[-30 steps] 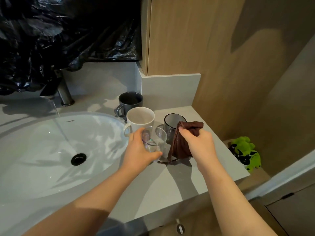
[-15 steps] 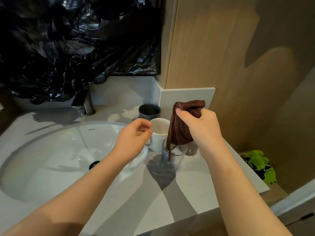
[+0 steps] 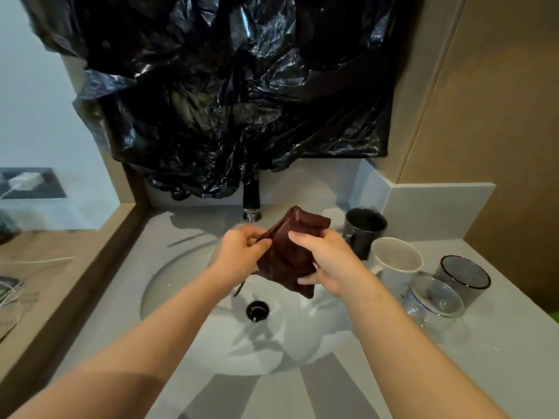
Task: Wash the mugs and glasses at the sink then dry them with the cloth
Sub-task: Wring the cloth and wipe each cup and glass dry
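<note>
Sink [image 3: 181, 285] below, brown cloth [image 3: 287, 252] (folded) gripped by left hand [image 3: 242, 252] and right hand [image 3: 332, 267]

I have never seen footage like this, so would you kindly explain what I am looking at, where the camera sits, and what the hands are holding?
There is no machine here. A person wears one camera on the head, and it looks down at their own bare hands. The left hand and right hand both hold a brown cloth above the white sink, in front of the tap. On the counter to the right stand a dark mug, a white mug, a clear glass and a dark glass. Black plastic hangs behind.
</note>
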Demonstrator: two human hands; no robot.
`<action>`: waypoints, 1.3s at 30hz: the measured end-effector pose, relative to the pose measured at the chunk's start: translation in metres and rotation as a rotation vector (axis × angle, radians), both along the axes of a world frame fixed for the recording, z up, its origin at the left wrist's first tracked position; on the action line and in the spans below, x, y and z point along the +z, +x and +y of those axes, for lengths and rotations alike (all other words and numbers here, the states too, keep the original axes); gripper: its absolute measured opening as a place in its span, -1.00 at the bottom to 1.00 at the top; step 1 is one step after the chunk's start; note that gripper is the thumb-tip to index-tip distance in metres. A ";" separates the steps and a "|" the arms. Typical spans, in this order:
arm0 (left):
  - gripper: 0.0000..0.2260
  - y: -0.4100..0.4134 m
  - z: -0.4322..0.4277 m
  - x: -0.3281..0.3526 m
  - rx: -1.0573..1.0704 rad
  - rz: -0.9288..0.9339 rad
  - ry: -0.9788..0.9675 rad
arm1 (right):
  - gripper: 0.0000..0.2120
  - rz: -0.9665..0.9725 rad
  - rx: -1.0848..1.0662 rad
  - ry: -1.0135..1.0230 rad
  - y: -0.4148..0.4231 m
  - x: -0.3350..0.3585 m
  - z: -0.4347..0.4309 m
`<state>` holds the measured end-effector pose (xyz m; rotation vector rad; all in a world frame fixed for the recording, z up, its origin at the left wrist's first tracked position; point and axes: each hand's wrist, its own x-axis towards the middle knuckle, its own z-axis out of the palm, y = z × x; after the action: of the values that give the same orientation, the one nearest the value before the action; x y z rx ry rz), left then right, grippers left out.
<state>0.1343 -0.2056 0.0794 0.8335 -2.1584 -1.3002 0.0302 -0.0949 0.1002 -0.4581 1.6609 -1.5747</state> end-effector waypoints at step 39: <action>-0.88 -0.068 -0.099 -0.064 0.241 0.044 0.825 | -0.70 0.003 -0.241 0.048 -0.098 -0.001 -0.172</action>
<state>0.0667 -0.3045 0.0151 1.2945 -1.3820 -2.0624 -0.0679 -0.2665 0.0991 -0.2421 1.8056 -1.7015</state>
